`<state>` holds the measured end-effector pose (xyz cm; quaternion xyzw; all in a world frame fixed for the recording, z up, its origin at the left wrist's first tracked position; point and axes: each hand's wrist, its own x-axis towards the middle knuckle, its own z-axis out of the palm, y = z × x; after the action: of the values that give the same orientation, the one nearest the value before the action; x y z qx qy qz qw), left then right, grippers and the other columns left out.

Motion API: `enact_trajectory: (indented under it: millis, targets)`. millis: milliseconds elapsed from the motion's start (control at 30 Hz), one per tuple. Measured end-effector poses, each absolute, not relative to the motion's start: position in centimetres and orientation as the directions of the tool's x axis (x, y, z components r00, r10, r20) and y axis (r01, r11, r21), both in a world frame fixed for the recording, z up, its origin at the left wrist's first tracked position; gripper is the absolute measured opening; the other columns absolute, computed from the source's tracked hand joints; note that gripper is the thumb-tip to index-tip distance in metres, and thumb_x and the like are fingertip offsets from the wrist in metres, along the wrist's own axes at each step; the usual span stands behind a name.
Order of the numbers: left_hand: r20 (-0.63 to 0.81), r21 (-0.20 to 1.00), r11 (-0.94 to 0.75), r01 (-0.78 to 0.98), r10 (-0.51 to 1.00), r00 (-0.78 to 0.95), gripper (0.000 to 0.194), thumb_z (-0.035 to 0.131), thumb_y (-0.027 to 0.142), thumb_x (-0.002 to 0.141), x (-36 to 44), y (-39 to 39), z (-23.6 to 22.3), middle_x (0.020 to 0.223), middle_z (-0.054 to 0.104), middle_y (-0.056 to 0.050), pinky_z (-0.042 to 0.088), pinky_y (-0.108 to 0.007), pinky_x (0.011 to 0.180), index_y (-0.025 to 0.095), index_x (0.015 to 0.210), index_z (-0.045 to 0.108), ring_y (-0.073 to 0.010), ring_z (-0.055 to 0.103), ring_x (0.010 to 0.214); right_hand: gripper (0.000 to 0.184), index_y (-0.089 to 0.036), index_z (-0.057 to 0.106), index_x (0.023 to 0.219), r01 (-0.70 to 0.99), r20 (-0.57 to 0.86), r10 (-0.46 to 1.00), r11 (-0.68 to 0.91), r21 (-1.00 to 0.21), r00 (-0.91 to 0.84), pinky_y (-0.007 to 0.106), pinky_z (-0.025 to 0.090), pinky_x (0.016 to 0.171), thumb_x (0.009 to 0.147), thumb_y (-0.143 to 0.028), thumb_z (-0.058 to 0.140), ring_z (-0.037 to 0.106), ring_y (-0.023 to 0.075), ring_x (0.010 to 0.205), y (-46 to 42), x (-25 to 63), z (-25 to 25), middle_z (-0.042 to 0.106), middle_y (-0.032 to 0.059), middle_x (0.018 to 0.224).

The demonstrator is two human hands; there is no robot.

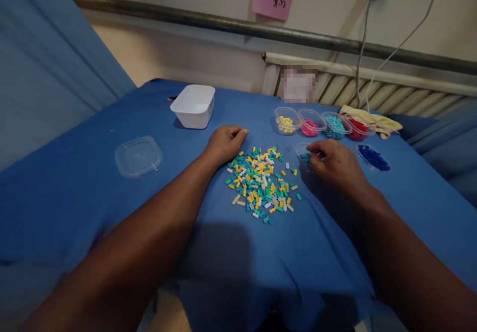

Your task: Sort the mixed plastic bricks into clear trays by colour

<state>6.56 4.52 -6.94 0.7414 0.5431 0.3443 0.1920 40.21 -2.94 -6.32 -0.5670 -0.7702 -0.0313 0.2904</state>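
Note:
A loose heap of small toy building bricks point(261, 178) in yellow, green, teal, white and beige lies on the blue cloth between my arms. My left hand point(226, 142) rests at the heap's upper left edge, its fingers curled in; its palm is hidden. Over a small clear tub point(299, 149) with some teal bricks point(305, 158) inside, my right hand point(331, 159) has thumb and fingers bent together in a pinch. Whatever may be between those fingertips is too small to make out. The hand covers part of this tub.
Behind stand clear tubs of yellow point(285, 124), pink point(309, 128), turquoise point(334, 126) and red bricks point(357, 129). Dark blue bricks point(373, 157) fill another at right. A white bin point(194, 107) and a clear lid point(138, 156) are at left. A yellow cloth point(383, 122) lies near the radiator point(335, 81).

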Motion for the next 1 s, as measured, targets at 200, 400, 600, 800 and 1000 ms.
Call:
enact_trajectory:
  millis: [200, 400, 600, 800, 1000]
  targets:
    - [0.304, 0.661, -0.338, 0.67, 0.937, 0.173, 0.045, 0.056, 0.047, 0.105, 6.6, 4.6, -7.0, 0.063, 0.049, 0.0, 0.026, -0.036, 0.065, 0.021, 0.069, 0.056, -0.0177, 0.047, 0.065, 0.018, -0.02, 0.081, 0.114, 0.683, 0.564, 0.724, 0.644, -0.346, -0.397, 0.047, 0.061, 0.094, 0.105, -0.025, 0.066, 0.077, 0.0302, 0.105, -5.1, 36.7, -5.8, 0.083, 0.0128, 0.111]
    - [0.341, 0.664, -0.364, 0.654, 0.925, 0.169, 0.047, 0.056, 0.046, 0.104, 6.6, 4.6, -7.1, 0.061, 0.043, 0.001, 0.025, -0.036, 0.064, 0.021, 0.065, 0.049, -0.0162, 0.042, 0.063, 0.012, -0.023, 0.078, 0.11, 0.361, 0.434, 0.507, 0.853, -0.377, -0.745, 0.043, 0.062, 0.096, 0.11, -0.02, 0.066, 0.077, 0.0251, 0.104, -7.0, 32.9, -5.3, 0.083, 0.0084, 0.11]
    - [0.324, 0.668, -0.35, 0.657, 0.931, 0.166, 0.045, 0.057, 0.047, 0.104, 6.6, 4.6, -7.3, 0.062, 0.05, 0.0, 0.026, -0.036, 0.064, 0.02, 0.068, 0.056, -0.0174, 0.048, 0.065, 0.012, -0.024, 0.078, 0.112, 0.503, 0.399, 0.64, 0.766, -0.401, -0.657, 0.041, 0.061, 0.087, 0.108, -0.02, 0.068, 0.077, 0.0249, 0.097, -6.3, 36.5, -5.3, 0.083, 0.0078, 0.106]
    - [0.328, 0.678, -0.355, 0.643, 0.93, 0.168, 0.046, 0.056, 0.048, 0.104, 6.6, 4.6, -7.3, 0.062, 0.047, 0.001, 0.026, -0.036, 0.063, 0.02, 0.067, 0.053, -0.0167, 0.045, 0.064, 0.015, -0.024, 0.078, 0.115, 0.527, 0.387, 0.708, 0.702, -0.478, -0.591, 0.039, 0.061, 0.086, 0.107, -0.019, 0.066, 0.078, 0.0233, 0.096, -6.4, 36.2, -5.6, 0.084, 0.0067, 0.106]
    - [0.338, 0.675, -0.366, 0.641, 0.925, 0.173, 0.047, 0.055, 0.048, 0.105, 6.7, 4.5, -7.3, 0.063, 0.045, 0.0, 0.025, -0.037, 0.064, 0.021, 0.067, 0.049, -0.0173, 0.044, 0.065, 0.024, -0.025, 0.08, 0.117, 0.47, 0.317, 0.646, 0.74, -0.481, -0.694, 0.043, 0.062, 0.094, 0.102, -0.012, 0.066, 0.079, 0.0243, 0.103, -6.7, 35.0, -5.7, 0.085, 0.0061, 0.113]
